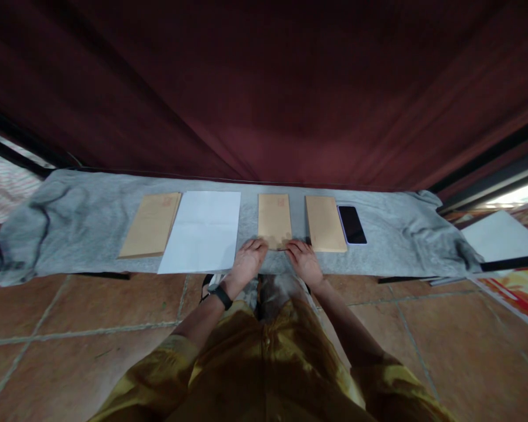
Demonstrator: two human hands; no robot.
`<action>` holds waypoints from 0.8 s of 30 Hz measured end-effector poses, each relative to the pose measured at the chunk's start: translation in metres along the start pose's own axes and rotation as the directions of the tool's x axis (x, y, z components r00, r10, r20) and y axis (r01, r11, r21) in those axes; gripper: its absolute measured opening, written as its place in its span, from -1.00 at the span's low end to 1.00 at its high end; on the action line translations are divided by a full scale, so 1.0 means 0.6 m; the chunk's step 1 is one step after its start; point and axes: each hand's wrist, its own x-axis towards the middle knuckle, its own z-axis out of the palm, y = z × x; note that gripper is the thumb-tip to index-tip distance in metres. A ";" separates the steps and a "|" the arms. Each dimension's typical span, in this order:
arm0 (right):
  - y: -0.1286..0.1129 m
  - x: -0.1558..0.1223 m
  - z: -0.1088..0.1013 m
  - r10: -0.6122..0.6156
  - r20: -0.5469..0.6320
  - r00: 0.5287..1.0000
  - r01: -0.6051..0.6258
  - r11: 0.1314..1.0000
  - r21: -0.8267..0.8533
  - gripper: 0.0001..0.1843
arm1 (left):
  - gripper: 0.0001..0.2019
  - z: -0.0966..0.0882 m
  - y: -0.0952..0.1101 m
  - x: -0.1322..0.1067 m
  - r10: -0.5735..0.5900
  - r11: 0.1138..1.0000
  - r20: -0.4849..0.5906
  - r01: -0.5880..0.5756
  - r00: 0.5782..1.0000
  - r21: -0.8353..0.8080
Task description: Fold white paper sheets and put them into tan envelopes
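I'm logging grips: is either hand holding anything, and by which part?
The left hand touches the middle brown envelope at its near left corner, the right hand at its near right corner; whether they pinch or merely press cannot be told.

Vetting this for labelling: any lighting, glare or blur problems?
All in the head view: red curtain sinks into near-black toward the top; bright glare at the right edge; sheen on the yellow sleeves; red print on the middle envelope too soft to read; left hand and right hand distinguishable, finger detail soft.
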 end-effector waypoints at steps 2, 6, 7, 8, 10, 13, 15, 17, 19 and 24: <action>-0.001 0.002 0.002 0.016 -0.010 1.000 -0.015 1.000 0.010 -0.72 | -0.79 0.003 0.001 0.001 -0.033 0.999 -0.018 0.033 0.999 -0.015; -0.006 0.007 0.004 0.054 -0.013 0.998 -0.053 0.998 0.021 -0.75 | -0.83 0.009 0.005 0.006 -0.095 0.994 -0.053 0.091 0.994 -0.064; -0.007 0.008 0.004 0.063 -0.016 0.998 -0.063 0.998 0.027 -0.76 | -0.84 0.010 0.006 0.007 -0.110 0.991 -0.066 0.105 0.992 -0.080; -0.009 0.009 0.005 0.076 -0.023 0.997 -0.075 0.997 0.038 -0.78 | -0.86 0.011 0.006 0.009 -0.127 0.988 -0.078 0.119 0.989 -0.098; -0.011 0.012 0.007 0.102 -0.042 0.994 -0.099 0.993 0.065 -0.81 | -0.88 0.011 0.007 0.013 -0.156 0.980 -0.093 0.143 0.983 -0.138; -0.014 0.016 0.010 0.137 -0.070 0.988 -0.130 0.987 0.099 -0.82 | -0.86 0.010 0.007 0.021 -0.198 0.966 -0.100 0.177 0.975 -0.189; -0.016 0.018 0.012 0.152 -0.081 0.985 -0.143 0.984 0.105 -0.82 | -0.84 0.010 0.008 0.025 -0.218 0.960 -0.100 0.195 0.971 -0.200; -0.017 0.019 0.014 0.166 -0.086 0.982 -0.157 0.982 0.100 -0.83 | -0.84 0.010 0.008 0.029 -0.233 0.956 -0.100 0.210 0.967 -0.204; -0.018 0.020 0.016 0.178 -0.083 0.980 -0.171 0.981 0.090 -0.83 | -0.84 0.012 0.007 0.033 -0.248 0.952 -0.099 0.223 0.964 -0.211; -0.011 0.017 0.018 0.178 -0.105 0.978 -0.159 0.974 0.164 -0.82 | -0.85 0.016 -0.003 0.035 -0.263 0.938 -0.081 0.235 0.961 -0.255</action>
